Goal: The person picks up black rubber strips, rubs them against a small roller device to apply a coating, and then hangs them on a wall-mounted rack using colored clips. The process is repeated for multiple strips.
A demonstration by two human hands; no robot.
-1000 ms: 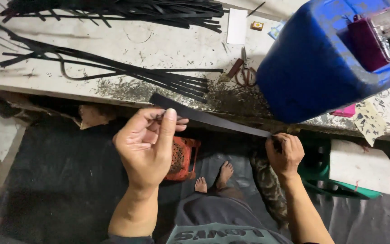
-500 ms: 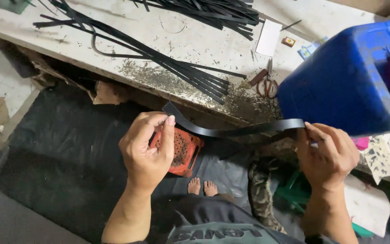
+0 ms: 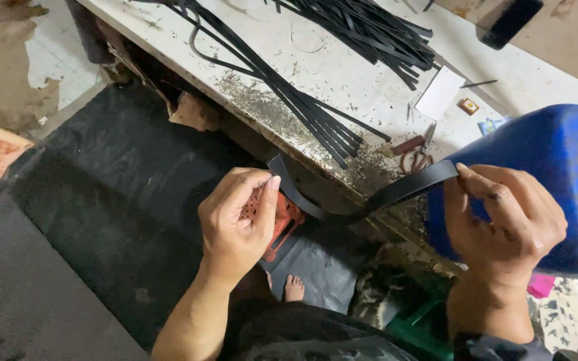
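View from above a worn white desk (image 3: 342, 87). A white rectangular card (image 3: 440, 93) lies flat near the desk's far side, w/ a small orange-brown box (image 3: 467, 106) just beside it. A big blue plastic container (image 3: 556, 180) sits at right. Bundles of black strips (image 3: 362, 30) lie across the desk top; scissors (image 3: 417, 152) rest near the desk edge. Left hand (image 3: 237, 224) is closed, thumb & fingers pinching one end of a black strip (image 3: 359, 200). Right hand (image 3: 506, 224) is closed on the other end. The strip sags in a curve btwn both hands, in front of the desk edge, above a red perforated stool (image 3: 282, 224) on the floor.
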